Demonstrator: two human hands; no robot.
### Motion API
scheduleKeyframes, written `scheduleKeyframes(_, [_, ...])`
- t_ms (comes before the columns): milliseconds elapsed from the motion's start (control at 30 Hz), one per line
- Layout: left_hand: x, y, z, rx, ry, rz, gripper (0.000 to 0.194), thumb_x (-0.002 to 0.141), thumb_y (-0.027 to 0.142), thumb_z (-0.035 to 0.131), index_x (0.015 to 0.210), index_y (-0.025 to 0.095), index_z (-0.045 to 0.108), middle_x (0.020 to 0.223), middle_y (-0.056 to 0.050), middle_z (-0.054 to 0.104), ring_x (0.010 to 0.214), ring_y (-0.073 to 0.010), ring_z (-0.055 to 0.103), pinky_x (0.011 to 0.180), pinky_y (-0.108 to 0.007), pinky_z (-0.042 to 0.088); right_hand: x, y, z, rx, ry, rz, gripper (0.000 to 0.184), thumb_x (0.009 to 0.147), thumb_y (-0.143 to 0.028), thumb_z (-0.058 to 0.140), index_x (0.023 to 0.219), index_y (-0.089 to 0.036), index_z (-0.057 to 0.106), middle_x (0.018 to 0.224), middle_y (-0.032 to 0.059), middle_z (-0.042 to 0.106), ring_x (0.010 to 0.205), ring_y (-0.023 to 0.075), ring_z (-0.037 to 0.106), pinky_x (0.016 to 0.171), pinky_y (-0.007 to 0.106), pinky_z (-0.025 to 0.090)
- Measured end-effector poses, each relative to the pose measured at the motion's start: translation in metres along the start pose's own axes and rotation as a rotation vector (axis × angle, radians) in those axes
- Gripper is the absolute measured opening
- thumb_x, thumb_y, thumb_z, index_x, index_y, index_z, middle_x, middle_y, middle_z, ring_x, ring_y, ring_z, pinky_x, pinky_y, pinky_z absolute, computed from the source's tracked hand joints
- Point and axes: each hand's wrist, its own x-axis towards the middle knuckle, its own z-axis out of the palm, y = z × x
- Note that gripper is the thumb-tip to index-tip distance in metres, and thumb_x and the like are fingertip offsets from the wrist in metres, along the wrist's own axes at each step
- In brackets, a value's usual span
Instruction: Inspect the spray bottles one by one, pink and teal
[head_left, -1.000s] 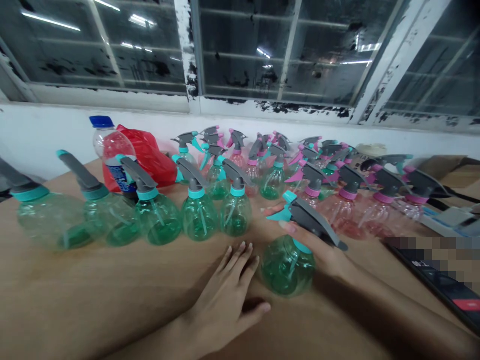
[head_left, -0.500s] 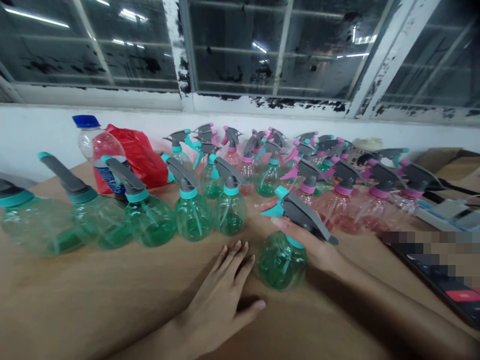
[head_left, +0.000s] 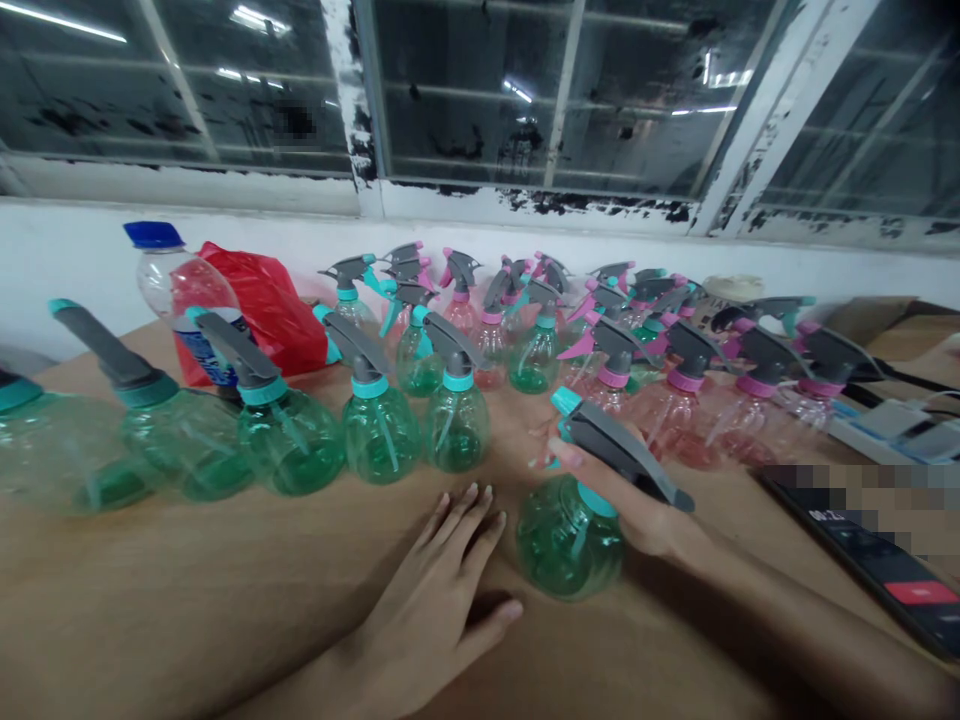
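Note:
My right hand point(head_left: 637, 505) is wrapped round the neck and trigger of a green spray bottle point(head_left: 566, 545) with a turquoise collar and grey spray head. Its round body is tilted slightly over the tabletop; whether its base touches the wood I cannot tell. To its left my left hand point(head_left: 442, 575) lies flat on the table point(head_left: 247, 600), fingers spread, holding nothing. Just beyond those fingertips stands another green spray bottle point(head_left: 459, 430), the right end of a row of several green ones, each with some green liquid inside.
Pink spray bottles point(head_left: 690, 425) stand behind on the right, with more mixed bottles along the wall. At back left are a clear bottle with a blue cap point(head_left: 161, 280) and a red plastic bag point(head_left: 277, 320). A phone point(head_left: 855, 550) and a white power strip point(head_left: 892, 425) lie at right.
The held spray bottle has shifted slightly right and nearer to me, and my right fingers have closed further over the trigger. My left hand stays flat on the table.

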Motion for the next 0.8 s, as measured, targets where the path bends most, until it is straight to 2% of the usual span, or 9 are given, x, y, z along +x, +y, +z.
scheduleKeyframes(100, [0.0001,0.0002,-0.0011,0.004,0.001,-0.001,0.062,0.093,0.053,0.046,0.140,0.013,0.037,0.148,-0.014,0.030,0.136,-0.0293,0.027,0.107,-0.050,0.030,0.0000,-0.0008,0.0015,0.070,-0.028,-0.003,0.019,0.086,-0.045,0.056,0.089,-0.028,0.064,0.064,-0.0024,0.057,0.061,0.0174,0.056,0.064,0.034,0.047])
scheduleKeyframes(200, [0.0003,0.0007,-0.0016,0.005,0.000,-0.003,0.063,0.093,0.053,0.047,0.141,0.013,0.037,0.148,-0.014,0.030,0.136,-0.0295,0.027,0.107,-0.050,0.030,0.0007,0.0014,0.0035,0.099,-0.025,0.015,0.022,0.085,-0.044,0.058,0.100,-0.029,0.065,0.058,-0.0033,0.056,0.058,0.0175,0.056,0.060,0.034,0.047])
scheduleKeyframes(333, [0.0002,0.0008,-0.0008,-0.002,0.003,-0.002,0.063,0.093,0.052,0.047,0.140,0.012,0.037,0.148,-0.015,0.031,0.136,-0.0302,0.027,0.108,-0.051,0.029,0.0000,0.0033,0.0038,0.111,-0.032,0.031,0.024,0.084,-0.043,0.059,0.102,-0.030,0.067,0.054,-0.0034,0.056,0.054,0.0181,0.057,0.056,0.034,0.047])
scheduleKeyframes(800, [-0.0007,0.0007,-0.0003,-0.009,0.012,-0.005,0.063,0.093,0.054,0.046,0.140,0.013,0.037,0.149,-0.014,0.030,0.137,-0.0297,0.026,0.108,-0.050,0.028,-0.0013,0.0065,0.0039,0.141,-0.047,0.042,0.023,0.084,-0.042,0.059,0.103,-0.031,0.066,0.057,-0.0024,0.059,0.058,0.0201,0.059,0.060,0.036,0.048])
